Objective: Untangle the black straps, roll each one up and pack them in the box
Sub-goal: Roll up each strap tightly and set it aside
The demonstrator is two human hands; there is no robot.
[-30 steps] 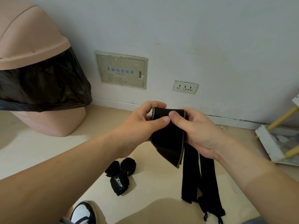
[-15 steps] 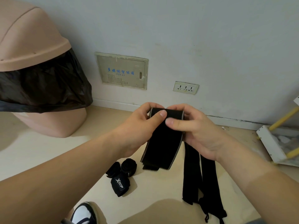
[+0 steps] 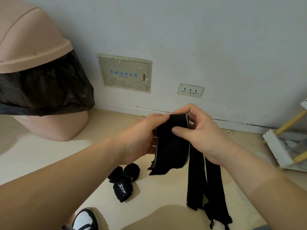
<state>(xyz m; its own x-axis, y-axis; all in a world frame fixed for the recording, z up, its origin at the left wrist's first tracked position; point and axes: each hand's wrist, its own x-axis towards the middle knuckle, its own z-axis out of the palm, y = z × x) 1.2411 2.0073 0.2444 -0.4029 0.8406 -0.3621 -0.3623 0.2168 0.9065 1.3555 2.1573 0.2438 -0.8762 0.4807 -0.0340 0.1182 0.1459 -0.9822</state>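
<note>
Head view: both hands work one strap (image 3: 172,151) at mid-frame. The left hand (image 3: 146,135) grips its left edge, thumb along the top fold. The right hand (image 3: 204,135) pinches it, thumb on the front face, fingers curled over the top. A short end hangs below the hands. Long tails (image 3: 197,180) drop at 5 o'clock to the floor (image 3: 166,196); whether they are the same strap I cannot tell.

To roll well, I judge: line up the edges, clamp the core with one hand, feed flat and untwisted with the other.

Three rolls (image 3: 132,171) lie at 7 o'clock of the hands. No box shows. The bin (image 3: 33,47) at 10 o'clock has a black bag (image 3: 46,90), contents hidden. A white rack (image 3: 275,146) at 3 o'clock holds something too blurred to tell
</note>
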